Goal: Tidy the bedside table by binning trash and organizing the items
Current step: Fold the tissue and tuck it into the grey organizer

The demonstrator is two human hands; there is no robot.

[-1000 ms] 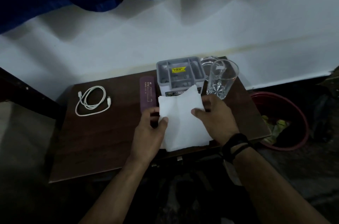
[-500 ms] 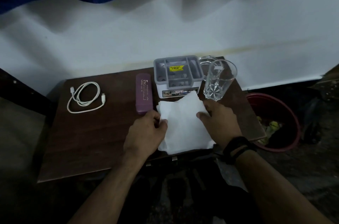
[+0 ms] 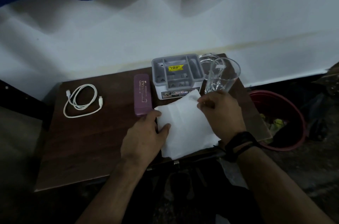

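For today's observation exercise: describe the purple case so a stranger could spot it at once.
Start at the dark wooden table against the white wall. Near its back edge stands a grey organizer box; the purple case lies flat just to its left. It is the only purple thing there, long and narrow, with small lettering along its lid.

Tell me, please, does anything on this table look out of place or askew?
Only the tissue: it lies crooked, its near corner hanging over the table edge, held by the left hand and right hand. The cable, case, organizer and glass sit tidy and upright.
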